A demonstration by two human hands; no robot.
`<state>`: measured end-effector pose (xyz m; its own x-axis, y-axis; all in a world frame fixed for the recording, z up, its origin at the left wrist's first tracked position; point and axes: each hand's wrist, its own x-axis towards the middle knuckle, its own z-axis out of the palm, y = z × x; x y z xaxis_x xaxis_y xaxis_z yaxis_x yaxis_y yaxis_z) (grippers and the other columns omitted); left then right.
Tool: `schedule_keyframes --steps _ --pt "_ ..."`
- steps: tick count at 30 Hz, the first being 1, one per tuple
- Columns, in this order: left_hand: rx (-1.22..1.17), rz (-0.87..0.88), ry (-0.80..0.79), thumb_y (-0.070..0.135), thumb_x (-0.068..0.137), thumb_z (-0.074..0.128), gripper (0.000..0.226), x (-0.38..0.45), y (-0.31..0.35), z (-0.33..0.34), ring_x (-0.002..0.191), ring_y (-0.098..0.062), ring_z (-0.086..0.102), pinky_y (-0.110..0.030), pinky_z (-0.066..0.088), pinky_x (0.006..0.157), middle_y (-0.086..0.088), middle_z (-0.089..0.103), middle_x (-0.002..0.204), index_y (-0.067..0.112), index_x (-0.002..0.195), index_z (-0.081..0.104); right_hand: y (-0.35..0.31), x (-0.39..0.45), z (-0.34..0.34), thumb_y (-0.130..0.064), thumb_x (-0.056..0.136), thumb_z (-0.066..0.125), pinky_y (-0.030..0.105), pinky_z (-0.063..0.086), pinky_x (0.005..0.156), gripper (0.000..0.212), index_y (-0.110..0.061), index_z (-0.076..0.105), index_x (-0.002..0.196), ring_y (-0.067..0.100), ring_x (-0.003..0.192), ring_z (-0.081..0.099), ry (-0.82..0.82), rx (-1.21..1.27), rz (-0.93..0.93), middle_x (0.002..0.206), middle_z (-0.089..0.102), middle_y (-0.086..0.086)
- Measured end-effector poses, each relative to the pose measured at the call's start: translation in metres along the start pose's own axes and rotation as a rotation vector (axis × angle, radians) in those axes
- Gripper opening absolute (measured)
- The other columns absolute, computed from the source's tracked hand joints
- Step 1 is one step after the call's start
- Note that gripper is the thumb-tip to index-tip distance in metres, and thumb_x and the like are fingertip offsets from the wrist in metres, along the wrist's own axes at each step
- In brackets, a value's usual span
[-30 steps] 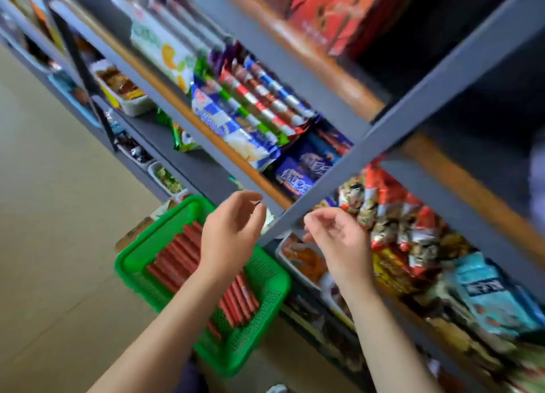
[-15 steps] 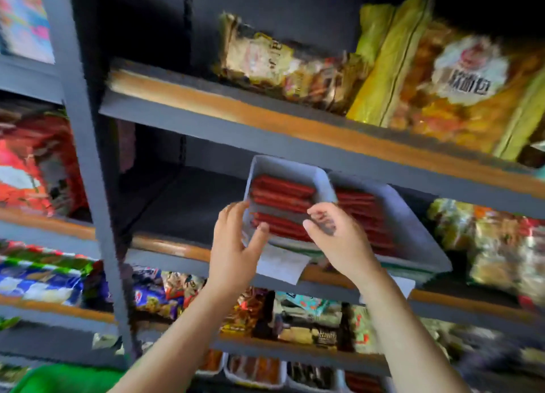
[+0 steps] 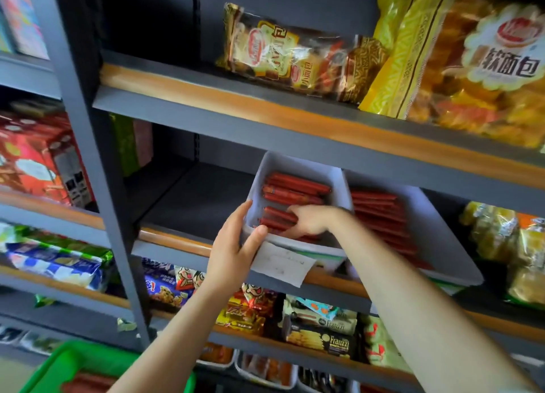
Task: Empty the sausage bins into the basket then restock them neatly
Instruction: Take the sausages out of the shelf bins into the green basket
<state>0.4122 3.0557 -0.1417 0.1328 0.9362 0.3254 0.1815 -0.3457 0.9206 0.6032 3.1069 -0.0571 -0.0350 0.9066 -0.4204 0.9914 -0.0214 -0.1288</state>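
reaching deeper now — right hand [image 3: 309, 223] fingers curled on sausages [image 3: 295, 190] (left hand [image 3: 233, 251] grips bin [image 3: 295, 245]).

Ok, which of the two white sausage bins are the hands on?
The left white plastic bin: the left hand holds its front corner and the right hand grips red sausages inside. The right bin sits untouched beside it.

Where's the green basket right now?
Head view, bottom left corner: the green basket sits below the left forearm, under the shelves, with red sausages inside.
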Motion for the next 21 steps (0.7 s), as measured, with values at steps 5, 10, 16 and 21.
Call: schedule_keyframes --steps 5,10,16,21 --pt "0.038 0.025 0.007 0.050 0.095 0.054 0.058 0.001 -0.005 0.001 0.134 -0.002 0.041 -0.039 0.039 0.111 0.014 0.046 0.146 0.033 0.147 0.037 0.000 0.010 -0.003 -0.077 0.061 0.067 0.040 0.053 0.086 0.064 -0.029 0.065 0.102 0.018 0.088 0.064 -0.024 -0.090 -0.034 0.098 0.068 -0.004" --pt "0.059 0.029 0.011 0.061 0.092 0.049 0.063 0.001 -0.008 0.001 0.134 -0.004 0.043 -0.044 0.041 0.109 0.014 0.047 0.146 0.032 0.147 0.037 0.004 0.007 0.004 -0.051 0.080 0.071 0.031 0.047 0.069 0.029 -0.023 0.072 0.087 0.020 0.085 0.067 -0.068 0.075 -0.090 0.089 0.072 -0.002" --pt "0.027 0.005 0.006 0.066 0.089 0.048 0.065 0.002 -0.007 0.003 0.132 -0.007 0.045 -0.048 0.045 0.105 0.014 0.047 0.145 0.038 0.147 0.035 0.007 0.004 0.003 -0.037 0.081 0.076 0.025 0.048 0.059 0.026 -0.012 0.073 0.089 0.016 0.065 0.062 -0.105 0.314 -0.069 0.070 0.069 -0.002" --pt "0.023 0.000 0.001 0.067 0.089 0.048 0.067 0.001 -0.005 0.003 0.133 -0.006 0.043 -0.046 0.044 0.107 0.015 0.045 0.147 0.037 0.147 0.035 0.016 0.007 0.003 -0.021 0.080 0.078 0.046 0.054 0.094 0.033 -0.002 0.069 0.106 0.034 0.099 0.069 -0.119 0.498 -0.085 0.102 0.073 0.017"
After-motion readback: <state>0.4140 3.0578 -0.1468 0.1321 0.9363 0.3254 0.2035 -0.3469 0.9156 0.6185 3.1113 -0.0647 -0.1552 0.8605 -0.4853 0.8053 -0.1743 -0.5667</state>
